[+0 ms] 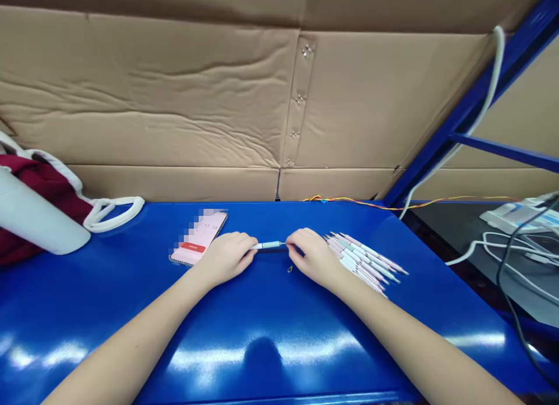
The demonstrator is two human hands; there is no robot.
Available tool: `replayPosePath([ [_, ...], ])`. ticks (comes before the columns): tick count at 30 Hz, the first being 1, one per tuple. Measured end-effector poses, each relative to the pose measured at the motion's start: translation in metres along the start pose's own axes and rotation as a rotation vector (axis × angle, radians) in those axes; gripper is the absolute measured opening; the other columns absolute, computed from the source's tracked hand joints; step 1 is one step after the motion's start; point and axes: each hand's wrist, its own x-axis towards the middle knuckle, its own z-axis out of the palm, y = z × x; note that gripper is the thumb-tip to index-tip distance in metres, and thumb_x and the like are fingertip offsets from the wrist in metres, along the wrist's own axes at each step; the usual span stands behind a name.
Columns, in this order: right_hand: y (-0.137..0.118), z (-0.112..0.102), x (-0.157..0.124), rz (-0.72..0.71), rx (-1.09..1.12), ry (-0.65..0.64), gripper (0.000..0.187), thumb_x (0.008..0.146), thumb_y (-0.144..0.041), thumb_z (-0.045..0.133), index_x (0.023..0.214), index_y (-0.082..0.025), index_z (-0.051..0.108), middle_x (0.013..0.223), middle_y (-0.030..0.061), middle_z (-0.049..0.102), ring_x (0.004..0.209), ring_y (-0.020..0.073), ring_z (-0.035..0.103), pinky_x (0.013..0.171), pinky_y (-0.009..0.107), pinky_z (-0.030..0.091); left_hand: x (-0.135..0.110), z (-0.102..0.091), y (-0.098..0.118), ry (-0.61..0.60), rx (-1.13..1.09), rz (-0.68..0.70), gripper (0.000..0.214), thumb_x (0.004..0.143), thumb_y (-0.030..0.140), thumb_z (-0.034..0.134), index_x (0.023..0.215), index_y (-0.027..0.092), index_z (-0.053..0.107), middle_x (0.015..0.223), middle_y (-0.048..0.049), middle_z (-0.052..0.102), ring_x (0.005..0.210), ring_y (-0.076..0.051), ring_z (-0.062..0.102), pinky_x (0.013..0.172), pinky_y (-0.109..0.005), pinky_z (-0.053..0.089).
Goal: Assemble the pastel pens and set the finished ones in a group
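Note:
A slim pale blue pen (269, 245) is held level just above the blue table (271, 329). My left hand (227, 258) is closed on its left end and my right hand (312, 256) pinches its right end. To the right of my right hand a pile of several pastel pens (367, 260) lies fanned out on the table. A tiny dark part (290, 269) lies on the table under my right hand. A phone (200, 237) with a lit screen and a red button lies face up just left of my left hand.
A white cylinder (35, 219) and a dark red bag with white handles (48, 187) lie at the left edge. Cardboard (174, 102) walls the back. A blue shelf post (471, 102), white cables (493, 248) and a power strip (519, 216) are at the right.

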Motion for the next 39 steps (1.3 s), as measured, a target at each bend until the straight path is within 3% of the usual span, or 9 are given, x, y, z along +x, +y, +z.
replayPosePath([
  [6, 0.000, 0.004, 0.000, 0.125, 0.146, -0.047, 0.010, 0.087, -0.016, 0.049, 0.090, -0.019, 0.058, 0.084, 0.0042, 0.062, 0.076, 0.0168, 0.056, 0.071, 0.031, 0.045, 0.000, 0.001, 0.001, 0.010, -0.002, 0.011, 0.021, 0.093, 0.025, 0.041, 0.096, 0.019, 0.061, 0.088, -0.0059, 0.066, 0.081, -0.018, 0.061, 0.072, -0.031, 0.047],
  [10, 0.006, -0.013, 0.002, 0.214, 0.199, -0.079, 0.029, 0.084, -0.016, 0.051, 0.112, -0.018, 0.052, 0.093, 0.0041, 0.057, 0.058, 0.0103, 0.049, 0.061, 0.027, 0.045, 0.000, 0.000, -0.002, 0.023, -0.038, -0.049, 0.023, 0.094, 0.026, 0.039, 0.099, 0.018, 0.060, 0.089, -0.0056, 0.066, 0.081, -0.018, 0.060, 0.073, -0.031, 0.048],
  [13, 0.010, -0.031, 0.002, 0.130, 0.181, -0.325, 0.027, 0.076, -0.006, 0.050, 0.097, -0.021, 0.059, 0.088, 0.0017, 0.056, 0.067, 0.0123, 0.053, 0.065, 0.026, 0.045, 0.000, 0.001, -0.004, 0.033, -0.052, -0.087, 0.023, 0.094, 0.027, 0.039, 0.100, 0.018, 0.060, 0.092, -0.0056, 0.066, 0.083, -0.018, 0.060, 0.076, -0.032, 0.048],
  [16, 0.011, -0.037, 0.000, 0.040, 0.193, -0.504, 0.033, 0.075, -0.007, 0.055, 0.102, -0.024, 0.062, 0.094, 0.0025, 0.057, 0.084, 0.0166, 0.056, 0.079, 0.031, 0.046, -0.001, 0.002, -0.004, 0.037, -0.052, -0.109, 0.023, 0.094, 0.027, 0.039, 0.101, 0.018, 0.059, 0.094, -0.0055, 0.066, 0.084, -0.019, 0.060, 0.077, -0.032, 0.048],
  [20, 0.011, -0.028, -0.003, 0.029, 0.216, -0.527, 0.021, 0.080, -0.012, 0.056, 0.092, -0.026, 0.065, 0.093, 0.0014, 0.058, 0.087, 0.0171, 0.058, 0.091, 0.037, 0.043, -0.001, 0.002, -0.004, 0.050, -0.064, -0.128, 0.023, 0.094, 0.027, 0.038, 0.101, 0.018, 0.059, 0.096, -0.0055, 0.066, 0.087, -0.019, 0.060, 0.078, -0.032, 0.049],
  [28, 0.005, -0.027, -0.002, 0.043, 0.205, -0.593, 0.018, 0.082, -0.009, 0.052, 0.088, -0.023, 0.062, 0.095, 0.0021, 0.056, 0.080, 0.0141, 0.057, 0.079, 0.030, 0.047, -0.002, 0.002, -0.004, 0.039, -0.076, -0.131, 0.022, 0.094, 0.027, 0.039, 0.099, 0.019, 0.059, 0.094, -0.0050, 0.065, 0.086, -0.018, 0.061, 0.078, -0.031, 0.049],
  [32, 0.007, -0.023, 0.000, 0.092, 0.248, -0.534, 0.015, 0.084, -0.011, 0.048, 0.087, -0.020, 0.060, 0.089, 0.0023, 0.060, 0.080, 0.0147, 0.057, 0.078, 0.030, 0.046, -0.002, 0.001, -0.003, 0.047, -0.073, -0.137, 0.021, 0.093, 0.027, 0.040, 0.099, 0.019, 0.059, 0.093, -0.0042, 0.065, 0.086, -0.019, 0.060, 0.077, -0.031, 0.049],
  [39, 0.007, -0.019, 0.004, 0.378, 0.284, -0.243, 0.009, 0.084, -0.019, 0.050, 0.086, -0.020, 0.058, 0.073, -0.0007, 0.063, 0.064, 0.0132, 0.057, 0.060, 0.025, 0.043, -0.001, -0.003, 0.001, 0.025, -0.082, -0.097, 0.020, 0.092, 0.026, 0.041, 0.097, 0.019, 0.059, 0.092, -0.0032, 0.065, 0.084, -0.018, 0.059, 0.075, -0.031, 0.048],
])
